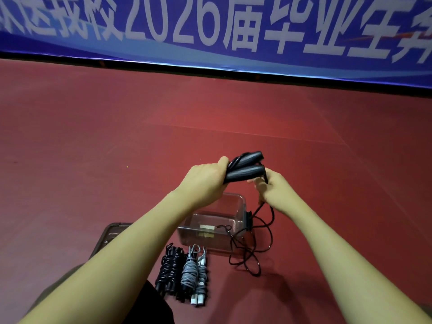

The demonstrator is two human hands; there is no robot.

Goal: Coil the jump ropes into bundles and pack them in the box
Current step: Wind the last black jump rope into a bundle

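My left hand [205, 178] grips the two black handles [245, 170] of a jump rope, held side by side above the floor. My right hand [272, 189] pinches that rope's black cord just below the handles. The loose cord [252, 249] hangs down and lies in loops on the floor beside a clear plastic box [233, 204], partly hidden by my left forearm. In front of the box lie coiled bundles: a black one [169, 270], a grey one [189, 268] and a grey one with white handles [201, 277].
A dark clear lid [112, 232] lies left of the box, partly under my left arm. The floor [93, 148] is red sports matting. A blue banner [210, 31] with white lettering runs along the back.
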